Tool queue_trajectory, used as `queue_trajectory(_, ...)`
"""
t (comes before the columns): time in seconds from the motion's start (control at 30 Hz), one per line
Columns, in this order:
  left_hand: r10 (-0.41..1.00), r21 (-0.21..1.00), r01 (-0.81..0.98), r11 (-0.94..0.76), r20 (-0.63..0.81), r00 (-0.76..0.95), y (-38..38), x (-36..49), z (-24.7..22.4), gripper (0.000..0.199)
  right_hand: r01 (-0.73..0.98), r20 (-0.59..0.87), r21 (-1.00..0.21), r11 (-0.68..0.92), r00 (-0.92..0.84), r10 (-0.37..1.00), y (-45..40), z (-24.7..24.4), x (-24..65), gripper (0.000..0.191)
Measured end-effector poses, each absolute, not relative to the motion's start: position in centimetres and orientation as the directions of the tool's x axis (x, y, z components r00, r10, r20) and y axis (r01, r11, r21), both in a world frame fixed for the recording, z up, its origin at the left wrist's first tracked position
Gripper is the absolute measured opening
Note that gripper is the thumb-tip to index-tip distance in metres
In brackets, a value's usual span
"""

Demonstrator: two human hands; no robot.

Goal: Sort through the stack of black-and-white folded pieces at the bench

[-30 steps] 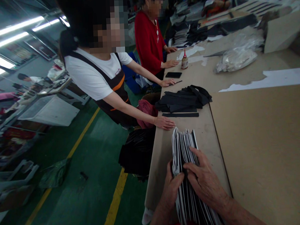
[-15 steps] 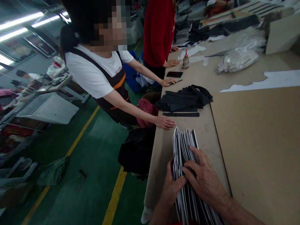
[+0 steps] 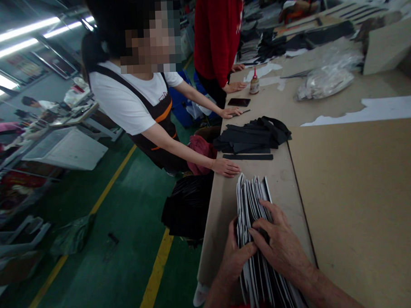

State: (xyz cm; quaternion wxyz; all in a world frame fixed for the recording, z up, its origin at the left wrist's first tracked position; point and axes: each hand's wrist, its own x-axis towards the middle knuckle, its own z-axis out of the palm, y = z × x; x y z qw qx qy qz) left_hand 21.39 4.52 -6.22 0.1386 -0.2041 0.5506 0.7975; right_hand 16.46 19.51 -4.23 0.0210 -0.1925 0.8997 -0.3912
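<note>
A bundle of thin black-and-white sheets stands on edge at the table's near left side. My left hand grips its left side, with the thumb across the sheets' upper edges. From the right, my right hand holds the bundle, its thumb and fingers bent over the edges near my left thumb. Beyond the bundle lies a pile of black strips, with one separate dark strip on its near side.
A person in a white shirt and apron leans on the table, one hand near the bundle. Another wears a red top. Farther back lie a phone, small bottle and clear plastic. Black material sits beside the table.
The person in red has shifted slightly to the left. My hands have barely moved on the bundle.
</note>
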Motion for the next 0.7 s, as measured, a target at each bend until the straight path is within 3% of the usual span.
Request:
queue_trajectory(0.27, 0.009, 0.782, -0.473, -0.406, -0.514, -0.858, 4.59, 21.14, -6.09, 0.089, -0.328, 0.117, -0.727, 0.604, -0.925, -0.361, 19.79, -4.02, 16.52, 0.021)
queue_trajectory(0.47, 0.013, 0.791, -0.506, -0.344, -0.535, -0.845, 4.13, 20.94, -6.18, 0.092, -0.295, 0.125, -0.739, 0.605, -0.943, -0.308, 19.75, -4.36, 16.53, 0.016)
queue_trajectory(0.7, 0.031, 0.794, -0.528, -0.301, -0.545, -0.838, 3.96, 20.76, -6.27, 0.091, -0.289, 0.16, -0.741, 0.607, -0.953, -0.258, 19.8, -4.83, 16.64, 0.034)
